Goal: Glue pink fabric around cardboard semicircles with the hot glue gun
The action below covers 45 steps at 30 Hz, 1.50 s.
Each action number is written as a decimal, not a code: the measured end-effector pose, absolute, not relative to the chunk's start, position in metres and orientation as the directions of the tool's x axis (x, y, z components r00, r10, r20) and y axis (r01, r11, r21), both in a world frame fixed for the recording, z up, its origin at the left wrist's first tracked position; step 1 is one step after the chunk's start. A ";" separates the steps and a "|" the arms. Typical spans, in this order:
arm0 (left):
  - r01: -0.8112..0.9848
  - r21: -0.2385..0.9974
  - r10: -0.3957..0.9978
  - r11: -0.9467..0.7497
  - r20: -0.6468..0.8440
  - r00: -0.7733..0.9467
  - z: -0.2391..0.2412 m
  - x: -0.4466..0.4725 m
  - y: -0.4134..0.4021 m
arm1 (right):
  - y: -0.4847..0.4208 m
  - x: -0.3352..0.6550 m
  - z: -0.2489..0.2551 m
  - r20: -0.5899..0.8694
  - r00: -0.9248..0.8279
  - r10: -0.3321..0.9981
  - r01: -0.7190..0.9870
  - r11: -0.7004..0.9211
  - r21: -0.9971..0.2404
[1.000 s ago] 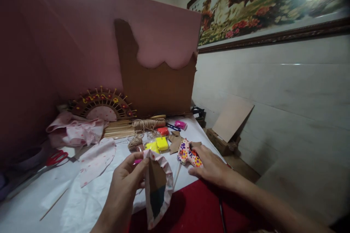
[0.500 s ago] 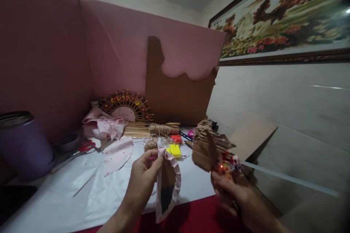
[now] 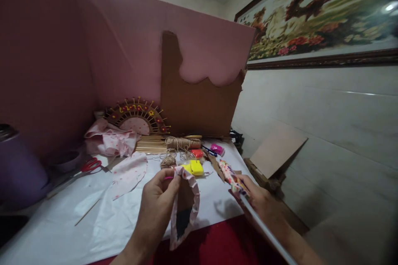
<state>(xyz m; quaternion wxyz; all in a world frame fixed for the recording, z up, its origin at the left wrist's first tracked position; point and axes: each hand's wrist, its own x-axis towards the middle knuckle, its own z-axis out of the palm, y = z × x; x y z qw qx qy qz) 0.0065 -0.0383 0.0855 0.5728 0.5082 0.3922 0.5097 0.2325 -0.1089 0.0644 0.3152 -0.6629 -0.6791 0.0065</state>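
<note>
My left hand pinches the top of a cardboard piece edged with pink dotted fabric, which hangs down over the table's front edge. My right hand is closed on a glue gun wrapped in flowered tape, its nozzle pointing up and left; a white glue stick sticks out of its back toward me. The gun sits to the right of the fabric-edged piece, apart from it.
On the white-covered table lie yellow blocks, twine, a bundle of sticks, pink fabric pieces, red scissors and a decorated fan. A pink and brown board stands behind. A purple container is at the left.
My right hand picked the glue gun up off the table, swung it through the air, and now holds it beside the fabric-edged piece. My left hand kept its hold.
</note>
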 end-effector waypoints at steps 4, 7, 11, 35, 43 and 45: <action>-0.234 0.972 0.974 0.012 0.042 0.222 0.083 0.007 -0.038 | -0.108 0.247 0.051 0.371 0.016 0.929 0.995 0.021 -0.095; -0.345 0.911 0.938 0.225 -0.106 0.330 0.080 0.011 -0.034 | -0.108 0.252 0.048 0.341 0.010 0.940 1.000 -0.014 0.010; -0.427 0.793 0.855 0.434 -0.213 0.473 0.081 0.032 -0.027 | -0.108 0.253 0.046 0.298 0.024 0.954 1.000 -0.018 -0.021; -0.229 0.850 0.849 0.475 -0.376 0.371 0.072 0.060 -0.024 | -0.145 0.264 0.055 0.058 0.401 0.914 -0.044 0.082 -0.996; -0.201 0.880 0.833 0.429 -0.300 0.465 0.060 0.079 -0.017 | -0.147 0.252 0.055 0.015 0.388 0.921 -0.142 0.076 -0.987; -0.187 0.897 0.845 0.401 -0.283 0.454 0.062 0.070 -0.020 | -0.151 0.245 0.061 -0.036 0.321 0.946 -0.174 0.022 -0.984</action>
